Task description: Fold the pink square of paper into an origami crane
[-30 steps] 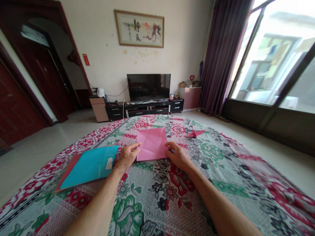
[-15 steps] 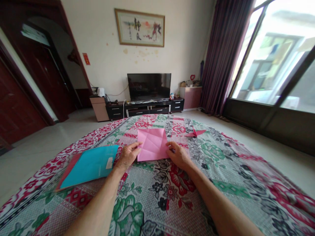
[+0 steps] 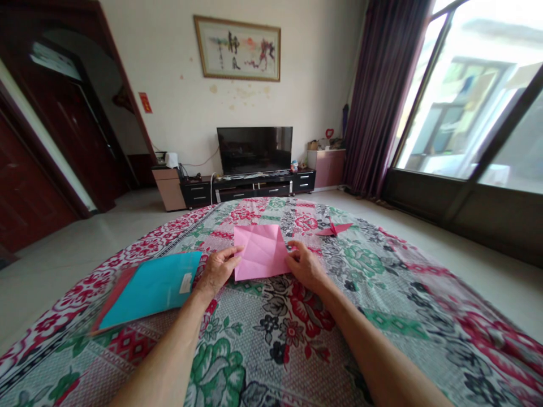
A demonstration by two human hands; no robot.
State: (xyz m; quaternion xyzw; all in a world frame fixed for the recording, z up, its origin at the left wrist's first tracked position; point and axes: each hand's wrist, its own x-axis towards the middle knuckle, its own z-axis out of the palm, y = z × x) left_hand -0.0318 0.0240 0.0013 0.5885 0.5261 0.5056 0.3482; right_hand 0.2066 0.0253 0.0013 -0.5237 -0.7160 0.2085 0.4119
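Daylight from the tall window on the right reaches a plain living room, where a television stands on a low black cabinet beyond a table spread with a flowered cloth. A square of pink paper, marked with crossing creases, is near the middle of the cloth, between the two hands. The left hand is mostly closed, thumb and fingertips pinching the paper's left edge. The right hand is loosely curled at the right edge, its thumb by the paper and its forefinger standing slightly off; whether it really grips cannot be told. To the left lies a blue packet; farther off on the right rests a red folded paper bird. With so light a hold on the right, that side could slip or spring up, leaving the sheet askew. An uneven pull between the hands could wrinkle or tear it along a crease, and pressing it while crooked could set a stray line.
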